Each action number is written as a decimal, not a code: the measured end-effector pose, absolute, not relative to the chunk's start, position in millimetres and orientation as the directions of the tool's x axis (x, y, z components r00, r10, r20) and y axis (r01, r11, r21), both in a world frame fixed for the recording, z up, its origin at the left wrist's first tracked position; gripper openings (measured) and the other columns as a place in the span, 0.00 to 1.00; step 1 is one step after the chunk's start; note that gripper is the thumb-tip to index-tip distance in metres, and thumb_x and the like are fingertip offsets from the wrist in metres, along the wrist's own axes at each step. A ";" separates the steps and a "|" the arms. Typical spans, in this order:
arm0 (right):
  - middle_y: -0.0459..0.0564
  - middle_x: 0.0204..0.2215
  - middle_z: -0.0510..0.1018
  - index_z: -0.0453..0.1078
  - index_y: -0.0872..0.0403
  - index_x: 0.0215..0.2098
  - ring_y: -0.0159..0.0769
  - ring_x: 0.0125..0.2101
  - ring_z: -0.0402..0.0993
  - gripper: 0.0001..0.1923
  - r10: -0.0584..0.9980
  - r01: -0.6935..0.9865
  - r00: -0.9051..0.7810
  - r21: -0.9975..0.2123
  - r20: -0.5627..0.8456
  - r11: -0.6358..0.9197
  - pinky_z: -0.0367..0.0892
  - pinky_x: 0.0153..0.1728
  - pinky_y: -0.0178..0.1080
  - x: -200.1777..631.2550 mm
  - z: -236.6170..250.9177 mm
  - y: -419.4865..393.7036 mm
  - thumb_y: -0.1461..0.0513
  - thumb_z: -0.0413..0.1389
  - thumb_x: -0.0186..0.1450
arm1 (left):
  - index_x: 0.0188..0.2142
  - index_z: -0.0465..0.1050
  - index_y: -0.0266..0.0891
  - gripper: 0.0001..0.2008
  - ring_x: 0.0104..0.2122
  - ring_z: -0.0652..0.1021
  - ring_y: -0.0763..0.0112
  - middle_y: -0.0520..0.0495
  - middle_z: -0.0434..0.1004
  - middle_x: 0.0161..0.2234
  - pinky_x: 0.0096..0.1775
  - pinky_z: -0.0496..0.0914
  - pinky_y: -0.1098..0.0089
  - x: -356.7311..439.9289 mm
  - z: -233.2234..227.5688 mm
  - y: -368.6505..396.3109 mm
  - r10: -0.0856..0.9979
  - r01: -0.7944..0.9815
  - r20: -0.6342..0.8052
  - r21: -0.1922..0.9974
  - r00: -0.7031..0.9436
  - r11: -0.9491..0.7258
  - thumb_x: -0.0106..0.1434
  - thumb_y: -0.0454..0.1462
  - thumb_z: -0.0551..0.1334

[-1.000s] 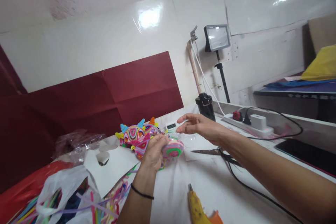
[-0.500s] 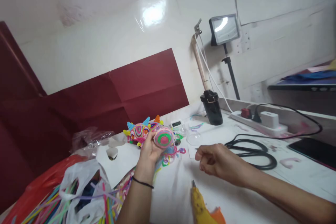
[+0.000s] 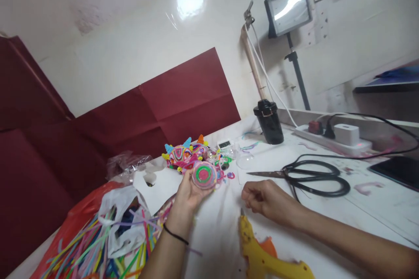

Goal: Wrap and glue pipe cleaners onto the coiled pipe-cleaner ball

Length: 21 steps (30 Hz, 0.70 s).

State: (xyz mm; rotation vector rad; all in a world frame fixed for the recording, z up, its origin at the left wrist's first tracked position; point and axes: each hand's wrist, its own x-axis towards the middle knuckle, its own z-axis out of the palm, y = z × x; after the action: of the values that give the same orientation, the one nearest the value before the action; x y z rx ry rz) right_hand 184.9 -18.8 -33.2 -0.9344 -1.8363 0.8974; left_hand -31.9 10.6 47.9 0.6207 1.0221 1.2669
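My left hand (image 3: 188,198), with a dark band at the wrist, grips a round disc (image 3: 204,175) of coiled fuzzy strands in pink, green and white rings. The ringed side faces me. My right hand (image 3: 263,198) hovers over the white table with curled fingers; whatever lies between them, if anything, is hidden. Just below its fingertips is the metal tip of a yellow glue gun (image 3: 253,250) with an orange trigger. Black-handled scissors (image 3: 286,174) lie beyond the right hand. Behind the disc sits a colorful horned animal head (image 3: 181,154) of similar coils.
Bundles of colored pipe cleaners (image 3: 88,244) and a white plastic bag (image 3: 121,205) fill the left. At the right are a power strip (image 3: 330,139), a black cable and a phone (image 3: 397,172). A black cup (image 3: 270,124) and a lamp (image 3: 288,11) stand at the back.
The view has shifted, bringing more of the glue gun into sight. My right hand has come nearer the glue gun's tip and uncovered the scissors' blades. My left hand still holds the disc.
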 end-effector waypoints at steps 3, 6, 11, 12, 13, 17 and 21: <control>0.44 0.21 0.74 0.70 0.53 0.29 0.36 0.26 0.73 0.04 0.875 0.207 -0.311 -0.873 0.370 0.443 0.65 0.29 0.37 185.6 -33.4 -17.0 0.66 0.55 0.54 | 0.39 0.69 0.36 0.09 0.36 0.79 0.56 0.41 0.78 0.34 0.40 0.73 0.50 -25.0 40.0 -2.3 0.954 -0.452 -0.301 0.850 0.007 0.271 0.61 0.37 0.55; 0.48 0.32 0.75 0.69 0.53 0.39 0.37 0.32 0.72 0.16 0.912 0.086 -0.256 -0.933 0.320 0.351 0.67 0.35 0.40 185.4 -28.8 -16.8 0.59 0.61 0.53 | 0.40 0.70 0.35 0.10 0.35 0.79 0.56 0.41 0.79 0.35 0.42 0.72 0.46 -13.8 32.8 -15.3 0.952 -0.443 -0.303 0.848 0.048 0.292 0.63 0.38 0.55; 0.48 0.35 0.75 0.63 0.54 0.45 0.36 0.33 0.73 0.31 0.932 -0.188 -0.336 -0.979 0.137 0.076 0.67 0.34 0.39 186.2 -17.1 -22.1 0.55 0.67 0.47 | 0.41 0.71 0.35 0.12 0.37 0.80 0.56 0.39 0.80 0.38 0.45 0.71 0.47 2.8 20.7 -29.3 0.949 -0.449 -0.276 0.836 0.151 0.315 0.64 0.39 0.53; 0.47 0.34 0.75 0.62 0.53 0.45 0.36 0.33 0.73 0.31 0.925 -0.221 -0.360 -0.974 0.126 0.046 0.66 0.33 0.39 186.3 -15.1 -23.6 0.55 0.67 0.47 | 0.41 0.71 0.35 0.13 0.37 0.80 0.56 0.38 0.80 0.38 0.44 0.71 0.48 4.6 17.9 -30.7 0.946 -0.441 -0.277 0.836 0.170 0.325 0.64 0.39 0.53; 0.45 0.32 0.75 0.62 0.53 0.45 0.35 0.31 0.73 0.32 0.919 -0.250 -0.375 -0.968 0.125 0.030 0.66 0.32 0.38 186.3 -13.7 -24.9 0.55 0.68 0.47 | 0.41 0.72 0.34 0.13 0.37 0.80 0.56 0.38 0.80 0.38 0.44 0.71 0.48 6.0 15.3 -31.8 0.941 -0.431 -0.282 0.838 0.185 0.336 0.64 0.39 0.53; 0.39 0.26 0.72 0.61 0.53 0.44 0.30 0.25 0.70 0.33 0.914 -0.346 -0.374 -0.938 0.156 0.018 0.64 0.30 0.37 184.2 -13.8 -26.6 0.58 0.70 0.44 | 0.41 0.73 0.33 0.15 0.35 0.80 0.56 0.36 0.80 0.39 0.43 0.72 0.49 8.6 7.5 -35.3 0.930 -0.413 -0.303 0.835 0.208 0.365 0.65 0.39 0.52; 0.36 0.24 0.70 0.60 0.52 0.43 0.29 0.23 0.69 0.37 0.924 -0.365 -0.356 -0.931 0.139 -0.001 0.64 0.29 0.36 182.2 -16.5 -25.9 0.62 0.72 0.39 | 0.40 0.74 0.32 0.16 0.35 0.79 0.58 0.37 0.80 0.39 0.43 0.72 0.49 10.6 5.6 -38.0 0.925 -0.423 -0.298 0.825 0.236 0.374 0.65 0.38 0.51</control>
State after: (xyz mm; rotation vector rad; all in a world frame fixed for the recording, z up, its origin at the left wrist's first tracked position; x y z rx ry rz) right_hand 182.2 -25.9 -16.5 -0.6718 -1.2228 1.5777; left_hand 10.6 -38.0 5.6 0.6822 0.8961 1.0298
